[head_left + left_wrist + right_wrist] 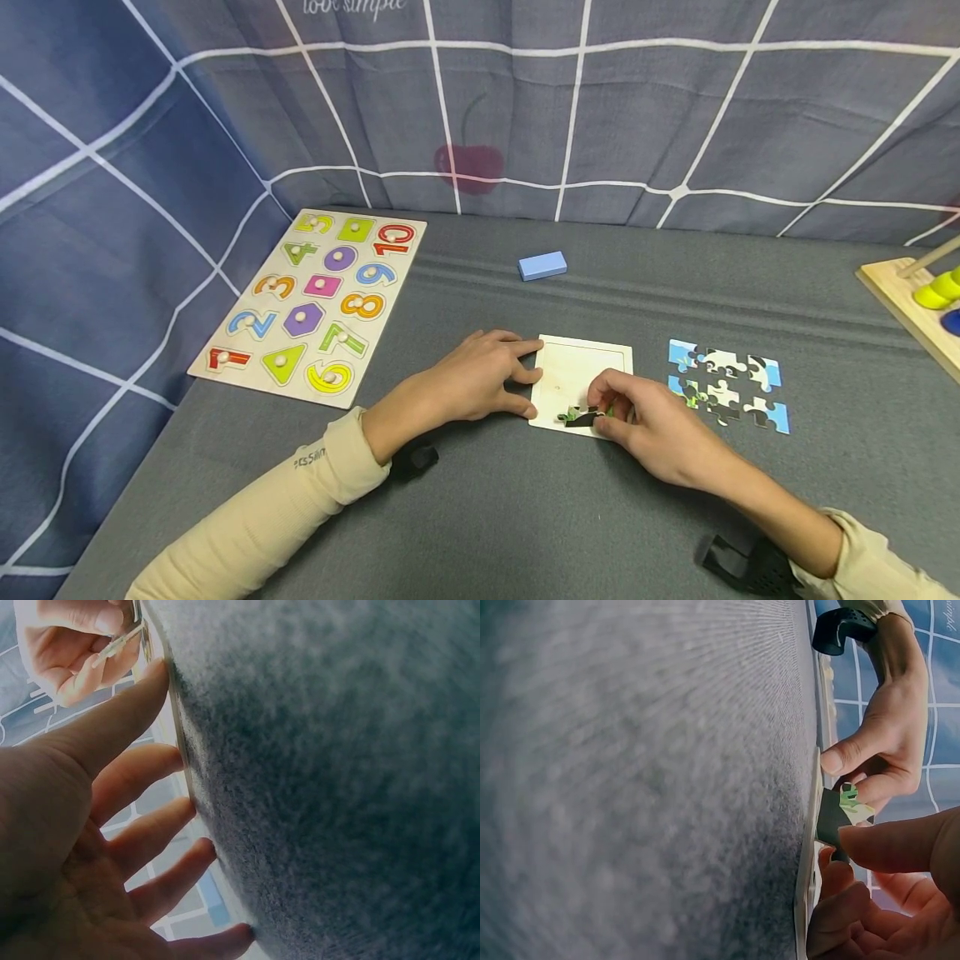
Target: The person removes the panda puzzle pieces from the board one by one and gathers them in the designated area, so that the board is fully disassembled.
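My right hand pinches a jigsaw piece with green and black print between thumb and fingers. This piece lies over the lower edge area of a pale wooden puzzle tray. In the right wrist view the jigsaw piece is tilted up from the tray, the thumb on its printed face. Along the tray's left edge rest the spread fingertips of my left hand. The left wrist view shows the left hand's fingers lined up on that edge. Right of the tray lie several loose panda puzzle pieces.
A number-and-shape peg board lies at the left. Behind the tray sits a blue block. At the far right is a wooden base with coloured rings on pegs. A gridded curtain hangs along the table's back.
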`<action>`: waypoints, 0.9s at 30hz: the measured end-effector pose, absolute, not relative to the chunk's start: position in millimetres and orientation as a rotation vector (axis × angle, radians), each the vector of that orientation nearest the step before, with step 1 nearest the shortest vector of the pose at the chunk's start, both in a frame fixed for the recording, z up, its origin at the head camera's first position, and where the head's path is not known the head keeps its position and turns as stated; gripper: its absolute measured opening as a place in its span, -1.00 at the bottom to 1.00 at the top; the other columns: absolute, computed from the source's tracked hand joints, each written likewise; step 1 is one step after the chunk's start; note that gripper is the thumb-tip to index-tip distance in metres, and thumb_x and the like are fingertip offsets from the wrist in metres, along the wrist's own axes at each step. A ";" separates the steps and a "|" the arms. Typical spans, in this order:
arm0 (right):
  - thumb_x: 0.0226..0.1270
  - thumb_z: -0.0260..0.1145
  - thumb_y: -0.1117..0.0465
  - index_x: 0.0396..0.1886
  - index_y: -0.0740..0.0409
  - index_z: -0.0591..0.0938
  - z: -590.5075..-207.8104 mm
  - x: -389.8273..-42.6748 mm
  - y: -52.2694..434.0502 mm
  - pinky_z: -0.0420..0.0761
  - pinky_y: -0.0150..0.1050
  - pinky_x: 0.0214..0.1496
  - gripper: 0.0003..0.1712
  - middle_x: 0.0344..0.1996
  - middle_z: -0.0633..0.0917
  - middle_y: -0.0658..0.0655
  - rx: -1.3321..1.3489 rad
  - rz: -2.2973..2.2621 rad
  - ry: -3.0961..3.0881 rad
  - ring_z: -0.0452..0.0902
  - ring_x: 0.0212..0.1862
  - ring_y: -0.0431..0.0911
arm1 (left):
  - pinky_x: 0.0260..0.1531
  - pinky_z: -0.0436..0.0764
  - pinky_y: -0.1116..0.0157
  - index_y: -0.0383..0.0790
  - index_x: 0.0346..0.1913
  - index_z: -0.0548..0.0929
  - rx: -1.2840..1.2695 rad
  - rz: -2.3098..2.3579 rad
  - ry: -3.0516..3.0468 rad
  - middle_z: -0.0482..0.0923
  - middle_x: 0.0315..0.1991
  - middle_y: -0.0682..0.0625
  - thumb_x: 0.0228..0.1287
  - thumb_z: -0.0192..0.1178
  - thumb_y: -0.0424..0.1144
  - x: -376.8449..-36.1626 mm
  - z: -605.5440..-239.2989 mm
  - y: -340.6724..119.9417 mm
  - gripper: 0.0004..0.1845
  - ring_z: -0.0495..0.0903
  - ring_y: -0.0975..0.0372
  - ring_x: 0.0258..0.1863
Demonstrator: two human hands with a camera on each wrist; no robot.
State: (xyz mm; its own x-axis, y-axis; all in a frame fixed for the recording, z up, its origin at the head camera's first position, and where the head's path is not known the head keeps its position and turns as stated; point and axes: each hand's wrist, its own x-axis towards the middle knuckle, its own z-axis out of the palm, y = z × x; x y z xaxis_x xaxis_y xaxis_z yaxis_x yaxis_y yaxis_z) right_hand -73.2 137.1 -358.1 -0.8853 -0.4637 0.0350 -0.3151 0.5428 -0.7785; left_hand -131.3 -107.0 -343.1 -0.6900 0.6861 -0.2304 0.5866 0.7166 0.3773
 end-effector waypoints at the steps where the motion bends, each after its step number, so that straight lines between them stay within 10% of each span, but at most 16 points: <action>1: 0.22 0.38 0.43 -0.28 0.00 0.59 -358.3 -73.3 137.1 0.45 -0.32 -0.43 -0.75 -0.48 0.53 -0.13 -0.665 -1.270 2.592 0.45 -0.45 -0.26 | 0.34 0.12 -0.19 -0.05 0.20 0.67 0.993 0.391 2.569 0.26 0.46 0.04 0.16 0.40 0.06 -131.2 -343.1 -106.9 -0.45 0.22 0.04 0.42; 27: 0.27 0.33 0.46 -0.23 0.18 0.62 -359.7 -69.7 139.1 0.45 -0.34 -0.50 -0.85 -0.52 0.56 -0.03 -0.568 -1.549 2.451 0.43 -0.51 -0.24 | 0.34 0.10 -0.21 -0.05 0.22 0.66 0.987 0.366 2.573 0.24 0.47 0.03 0.17 0.39 0.07 -130.0 -342.5 -106.8 -0.44 0.19 0.04 0.43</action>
